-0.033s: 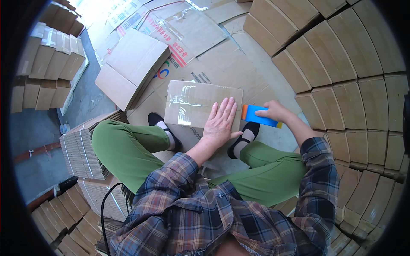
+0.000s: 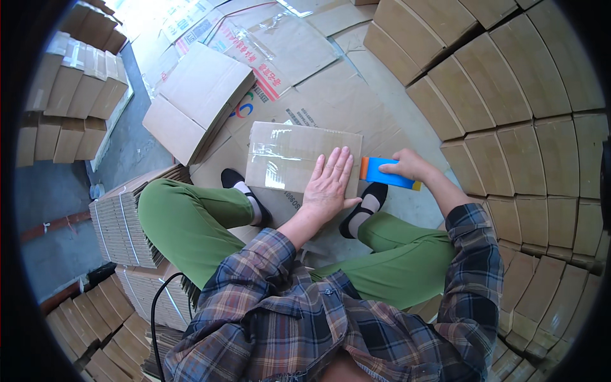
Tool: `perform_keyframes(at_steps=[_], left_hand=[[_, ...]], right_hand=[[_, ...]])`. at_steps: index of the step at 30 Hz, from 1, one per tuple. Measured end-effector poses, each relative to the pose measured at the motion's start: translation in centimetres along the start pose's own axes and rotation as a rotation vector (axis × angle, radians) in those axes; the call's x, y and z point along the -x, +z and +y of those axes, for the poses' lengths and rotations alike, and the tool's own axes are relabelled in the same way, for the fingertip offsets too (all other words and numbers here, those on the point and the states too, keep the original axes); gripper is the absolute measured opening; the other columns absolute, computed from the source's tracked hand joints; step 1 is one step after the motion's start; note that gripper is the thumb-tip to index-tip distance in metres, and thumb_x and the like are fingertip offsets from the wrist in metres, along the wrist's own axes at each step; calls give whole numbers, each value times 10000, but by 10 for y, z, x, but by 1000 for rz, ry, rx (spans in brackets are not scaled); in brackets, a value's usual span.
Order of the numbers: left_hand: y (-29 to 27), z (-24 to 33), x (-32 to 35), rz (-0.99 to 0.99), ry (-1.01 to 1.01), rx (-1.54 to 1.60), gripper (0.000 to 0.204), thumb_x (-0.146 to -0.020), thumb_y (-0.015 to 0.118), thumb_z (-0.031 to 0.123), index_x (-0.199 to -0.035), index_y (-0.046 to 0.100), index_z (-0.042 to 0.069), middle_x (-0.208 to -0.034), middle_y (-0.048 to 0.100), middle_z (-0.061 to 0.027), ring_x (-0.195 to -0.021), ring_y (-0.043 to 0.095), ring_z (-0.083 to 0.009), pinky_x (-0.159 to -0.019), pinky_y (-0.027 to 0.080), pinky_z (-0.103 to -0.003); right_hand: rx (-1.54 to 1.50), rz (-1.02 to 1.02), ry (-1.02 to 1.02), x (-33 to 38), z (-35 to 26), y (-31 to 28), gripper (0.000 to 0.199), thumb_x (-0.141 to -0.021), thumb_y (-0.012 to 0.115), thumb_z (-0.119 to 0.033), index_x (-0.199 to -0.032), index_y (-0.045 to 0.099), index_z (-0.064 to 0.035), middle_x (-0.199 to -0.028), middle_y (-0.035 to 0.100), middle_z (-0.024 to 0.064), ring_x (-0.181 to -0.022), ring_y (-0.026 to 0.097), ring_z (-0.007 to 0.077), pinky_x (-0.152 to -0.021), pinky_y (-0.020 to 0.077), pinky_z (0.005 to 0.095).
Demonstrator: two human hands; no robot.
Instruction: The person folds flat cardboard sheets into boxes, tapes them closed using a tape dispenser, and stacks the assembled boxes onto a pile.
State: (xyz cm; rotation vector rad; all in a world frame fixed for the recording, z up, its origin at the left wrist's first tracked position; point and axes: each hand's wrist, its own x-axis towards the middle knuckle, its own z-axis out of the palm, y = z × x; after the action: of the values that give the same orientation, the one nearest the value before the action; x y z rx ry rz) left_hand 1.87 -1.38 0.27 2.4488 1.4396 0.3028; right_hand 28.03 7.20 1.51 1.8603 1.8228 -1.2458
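A brown cardboard box (image 2: 280, 159) with clear shiny tape across its top stands between my feet. My left hand (image 2: 326, 184) lies flat on the right part of its top, fingers stretched out and pointing away from me. In my right hand (image 2: 410, 167) is a blue tape dispenser (image 2: 393, 173) with an orange front end. That front end is up against the box's right side. The thumb lies over the dispenser's top, while the other fingers are mostly hidden behind it. Whether tape runs from the dispenser to the box cannot be made out.
Flattened cartons (image 2: 194, 95) lie in a pile beyond the box to the left. Sheets of printed cardboard (image 2: 356, 95) cover the floor. Strapped bundles of flat cartons (image 2: 121, 219) stand by my left knee. Stacked boxes (image 2: 496, 108) wall off the right side, and more boxes (image 2: 86, 76) stand far left.
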Motion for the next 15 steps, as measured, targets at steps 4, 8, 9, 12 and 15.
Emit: perform_keyframes(at_steps=[4,8,9,12,15], left_hand=[[-2,3,-5,26,11,-8,1016,-730,633,625,-1453,295,-4,-1540,245,-145,-1443,196,-278,-1169,143,-462],[-2,0,-3,20,2,18,1012,-729,634,623,-1447,303,-8,-1538,245,-150,-1441,200,-281,-1167,151,-464],[-2,3,-4,24,7,22,1011,-733,628,625,-1448,299,-10,-1538,246,-151,-1443,195,-283,-1168,143,-463],[-2,1,0,14,-12,3,1013,-738,618,632,-1452,291,-8,-1541,240,-152,-1447,184,-283,-1168,134,-464],[-3,8,-4,19,23,1,1026,-738,608,648,-1454,285,-13,-1547,226,-153,-1451,169,-284,-1168,117,-473]], right_hand=[[106,-47,96,-25,-25,-15,601,-671,748,-512,-936,715,27,-891,694,216,-812,683,299,-748,533,389],[436,-78,72,-27,-84,-9,450,-739,698,-407,-1005,722,-44,-1028,698,159,-947,676,309,-806,535,403],[546,-20,41,-33,-85,10,389,-778,650,-360,-1030,718,-71,-1082,686,136,-995,664,291,-835,530,399],[700,-8,9,-38,-90,49,316,-865,537,-280,-1087,707,-132,-1189,653,100,-1094,633,238,-899,514,386],[553,13,117,-54,-58,95,306,-903,522,-264,-1136,683,-149,-1226,637,83,-1118,623,234,-902,513,385]])
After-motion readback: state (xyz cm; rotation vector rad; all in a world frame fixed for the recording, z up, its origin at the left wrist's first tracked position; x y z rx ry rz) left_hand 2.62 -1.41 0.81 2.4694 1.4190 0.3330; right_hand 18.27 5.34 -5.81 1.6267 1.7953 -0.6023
